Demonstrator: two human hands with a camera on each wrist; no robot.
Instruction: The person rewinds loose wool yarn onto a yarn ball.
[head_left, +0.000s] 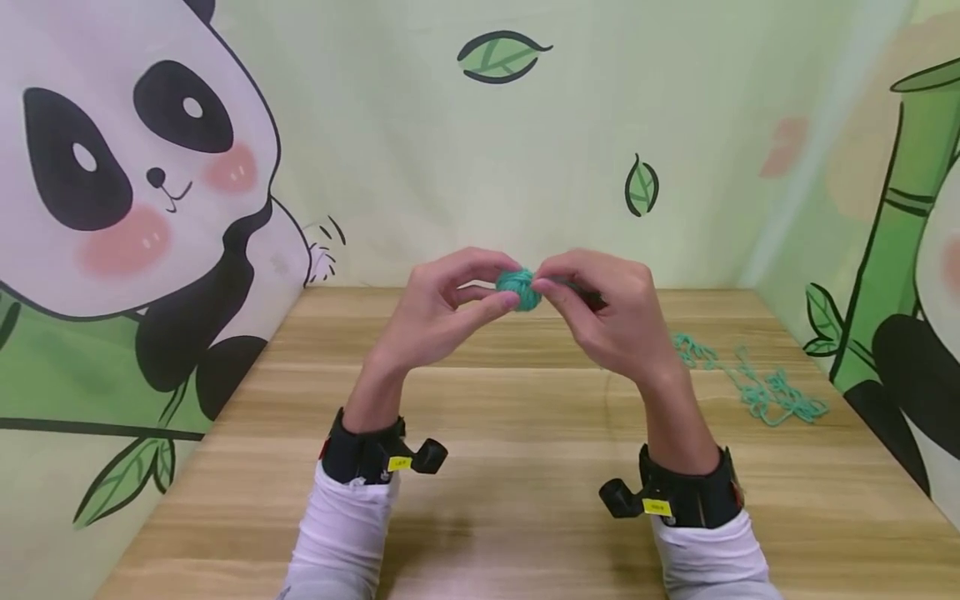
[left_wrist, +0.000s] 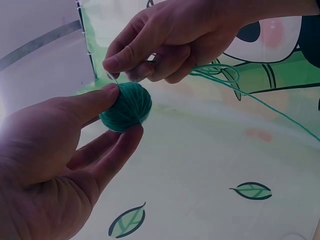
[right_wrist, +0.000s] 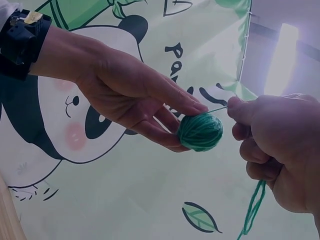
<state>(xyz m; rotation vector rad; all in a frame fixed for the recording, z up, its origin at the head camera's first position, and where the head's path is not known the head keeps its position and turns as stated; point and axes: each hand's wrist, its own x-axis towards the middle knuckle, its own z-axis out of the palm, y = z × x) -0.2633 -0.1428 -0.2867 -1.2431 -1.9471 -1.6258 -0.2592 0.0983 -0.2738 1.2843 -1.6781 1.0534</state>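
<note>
Above a pale wood-grain bench (head_left: 517, 475), the left hand (head_left: 438, 312) pinched a round, wound teal yarn ball (head_left: 517, 290), the right hand (head_left: 615, 308) its thin strand (right_wrist: 217, 109); loose teal yarn (head_left: 783, 400) lay unwound.

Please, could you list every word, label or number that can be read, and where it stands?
"Pa": sideways on the printed backdrop; following marks are unclear.
Yellow label on left wristband: too small to read.
Yellow label on right wristband: too small to read.
Outlined shape above "Pa": cut off, cannot tell.
</note>
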